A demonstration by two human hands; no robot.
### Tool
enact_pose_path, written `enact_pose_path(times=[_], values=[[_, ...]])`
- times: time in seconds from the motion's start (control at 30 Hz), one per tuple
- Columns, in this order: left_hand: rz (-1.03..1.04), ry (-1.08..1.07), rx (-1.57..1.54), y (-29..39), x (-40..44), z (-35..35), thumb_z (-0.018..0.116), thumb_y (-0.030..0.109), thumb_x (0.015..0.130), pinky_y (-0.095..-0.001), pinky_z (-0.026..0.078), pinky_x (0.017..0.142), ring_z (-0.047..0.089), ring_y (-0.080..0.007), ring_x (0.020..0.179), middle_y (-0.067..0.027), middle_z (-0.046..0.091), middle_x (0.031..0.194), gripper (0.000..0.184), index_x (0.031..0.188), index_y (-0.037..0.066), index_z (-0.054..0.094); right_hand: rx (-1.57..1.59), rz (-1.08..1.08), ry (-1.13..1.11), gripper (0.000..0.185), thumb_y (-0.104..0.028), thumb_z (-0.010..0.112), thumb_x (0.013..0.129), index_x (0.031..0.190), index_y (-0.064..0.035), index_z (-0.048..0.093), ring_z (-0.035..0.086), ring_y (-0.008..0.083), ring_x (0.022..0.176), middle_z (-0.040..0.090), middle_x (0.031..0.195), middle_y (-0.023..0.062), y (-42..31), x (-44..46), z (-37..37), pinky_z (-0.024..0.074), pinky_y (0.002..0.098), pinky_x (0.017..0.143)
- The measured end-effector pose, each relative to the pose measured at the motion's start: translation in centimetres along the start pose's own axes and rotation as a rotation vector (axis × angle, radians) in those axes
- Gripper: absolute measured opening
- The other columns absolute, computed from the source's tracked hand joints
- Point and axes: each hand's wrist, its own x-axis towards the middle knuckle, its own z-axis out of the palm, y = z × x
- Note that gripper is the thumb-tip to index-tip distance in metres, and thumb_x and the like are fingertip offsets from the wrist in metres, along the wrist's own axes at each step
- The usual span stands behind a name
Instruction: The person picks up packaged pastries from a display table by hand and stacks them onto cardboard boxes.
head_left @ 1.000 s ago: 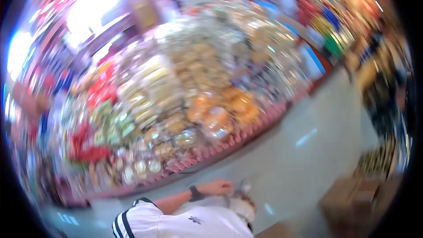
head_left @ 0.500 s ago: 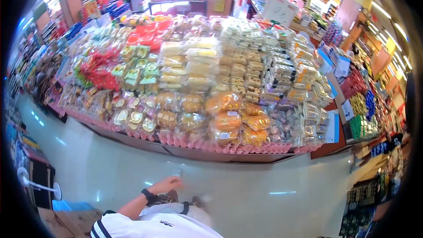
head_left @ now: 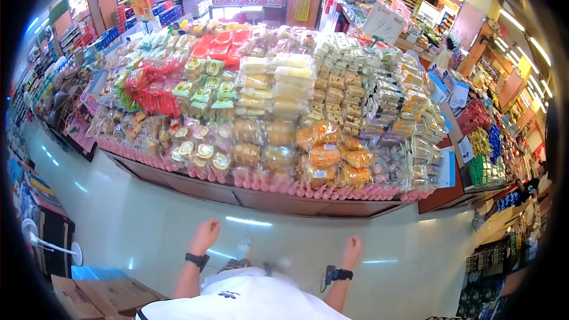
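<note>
My left hand (head_left: 207, 234) hangs over the floor at the lower left, fingers curled in, with a black band at the wrist. On the right, my right hand (head_left: 352, 247) is raised over the floor with its fingers bent together; a black device sits on that wrist. Neither hand touches the display of packaged breads beyond them. Nearest to the hands are wrapped brown loaves (head_left: 247, 154), orange-wrapped loaves (head_left: 324, 155) and rolls with cream swirls (head_left: 204, 151). Whether either hand holds anything small cannot be made out.
A pink frilled edge (head_left: 284, 186) runs along the wooden display stand (head_left: 267, 200). Cardboard boxes (head_left: 112, 295) and a white fan-like object (head_left: 50, 246) are at the lower left. A price sign (head_left: 384, 22) stands at the back; a person (head_left: 443, 54) is farther off right.
The blurred, tilted view has levelled and steadied. My right hand has come into view at the right. My left hand has moved slightly left and up since the last frame.
</note>
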Motion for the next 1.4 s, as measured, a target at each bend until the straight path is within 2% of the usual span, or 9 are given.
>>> enact_pose_path(times=[0.2, 0.27, 0.37, 0.57, 0.87, 0.97, 1.07, 1.27, 1.4], values=[[0.232, 0.015, -0.075, 4.2, 3.8, -3.9, 0.061, 0.013, 0.091, -0.033, 0.052, 0.069, 0.066, -0.0243, 0.073, -0.0143, 0.069, 0.082, 0.017, 0.1, -0.001, 0.065, -0.001, -0.077, -0.288, 0.023, -0.018, 0.064, 0.09, 0.105, -0.0002, 0.065, 0.065, 0.0157, 0.08, 0.068, 0.086, 0.0089, -7.2, -8.2, 4.2, 0.0509, 0.0289, 0.074], [0.282, -0.052, -0.169, 5.0, 5.4, -3.7, 0.061, 0.014, 0.091, -0.0353, 0.052, 0.07, 0.068, -0.0283, 0.078, -0.0172, 0.068, 0.084, 0.017, 0.1, 0.0, 0.065, -0.016, -0.09, -0.239, 0.023, -0.018, 0.064, 0.09, 0.104, -0.0004, 0.065, 0.066, 0.0165, 0.078, 0.069, 0.083, 0.0093, -10.4, -10.0, 3.4, 0.0517, 0.0298, 0.073], [0.39, -0.184, -0.177, 5.6, 7.0, -1.9, 0.062, 0.012, 0.09, -0.0328, 0.051, 0.071, 0.067, -0.0238, 0.076, -0.0149, 0.068, 0.082, 0.015, 0.1, 0.0, 0.065, -0.065, -0.092, -0.086, 0.025, -0.02, 0.064, 0.09, 0.106, -0.0009, 0.065, 0.068, 0.0263, 0.083, 0.07, 0.091, 0.0157, -13.3, -12.5, 1.4, 0.0533, 0.0349, 0.075], [0.674, -0.715, -0.113, 10.5, 7.2, 3.2, 0.058, 0.011, 0.094, -0.0295, 0.05, 0.075, 0.065, -0.0165, 0.083, -0.0101, 0.069, 0.093, 0.019, 0.105, -0.003, 0.064, -0.025, -0.03, 0.25, 0.024, -0.019, 0.061, 0.091, 0.106, -0.0002, 0.063, 0.067, 0.0323, 0.089, 0.068, 0.097, 0.0189, -13.6, -20.9, -3.9, 0.0528, 0.0378, 0.076], [0.85, -1.23, -0.108, 19.2, -3.9, 9.1, 0.06, 0.01, 0.095, -0.0228, 0.049, 0.073, 0.062, -0.0095, 0.083, -0.0062, 0.07, 0.093, 0.023, 0.112, -0.004, 0.066, 0.145, 0.283, 0.714, 0.022, -0.016, 0.059, 0.093, 0.107, 0.0002, 0.063, 0.068, 0.0211, 0.089, 0.07, 0.095, 0.0166, -6.5, -35.1, -7.5, 0.0517, 0.0323, 0.078], [0.954, -1.387, -0.114, 19.7, -8.6, 11.9, 0.061, 0.011, 0.093, -0.0256, 0.051, 0.074, 0.064, -0.012, 0.082, -0.0096, 0.07, 0.09, 0.023, 0.11, -0.004, 0.066, 0.162, 0.346, 0.806, 0.023, -0.015, 0.057, 0.094, 0.111, -0.0005, 0.063, 0.068, 0.0213, 0.092, 0.07, 0.098, 0.0167, -5.0, -39.2, -9.3, 0.0514, 0.0317, 0.081], [1.05, -1.513, -0.032, 20.8, -13.8, 13.4, 0.062, 0.015, 0.092, -0.0285, 0.052, 0.075, 0.066, -0.0159, 0.082, -0.0136, 0.071, 0.091, 0.024, 0.109, -0.003, 0.067, 0.208, 0.317, 0.942, 0.019, -0.012, 0.052, 0.097, 0.106, 0.0017, 0.061, 0.062, 0.0117, 0.084, 0.066, 0.089, 0.0055, -4.1, -43.2, -10.2, 0.0515, 0.0288, 0.078], [1.197, -1.703, 0.03, 21.4, -23.8, 15.2, 0.061, 0.015, 0.093, -0.0293, 0.051, 0.078, 0.066, -0.0161, 0.085, -0.0133, 0.071, 0.093, 0.023, 0.11, 0.0, 0.066, 0.36, 0.394, 1.121, 0.02, -0.014, 0.05, 0.098, 0.104, 0.002, 0.06, 0.062, 0.0143, 0.082, 0.066, 0.087, 0.0079, 1.6, -50.4, -11.6, 0.0512, 0.0298, 0.075], [1.193, -1.837, 0.149, 20.2, -28.8, 15.9, 0.059, 0.013, 0.096, -0.0233, 0.046, 0.083, 0.06, -0.0112, 0.092, -0.0068, 0.068, 0.101, 0.024, 0.112, -0.004, 0.063, 0.336, 0.491, 1.15, 0.021, -0.018, 0.054, 0.097, 0.102, 0.0013, 0.062, 0.061, 0.0151, 0.08, 0.065, 0.087, 0.0094, -1.0, -53.2, -14.9, 0.0491, 0.0307, 0.072]])
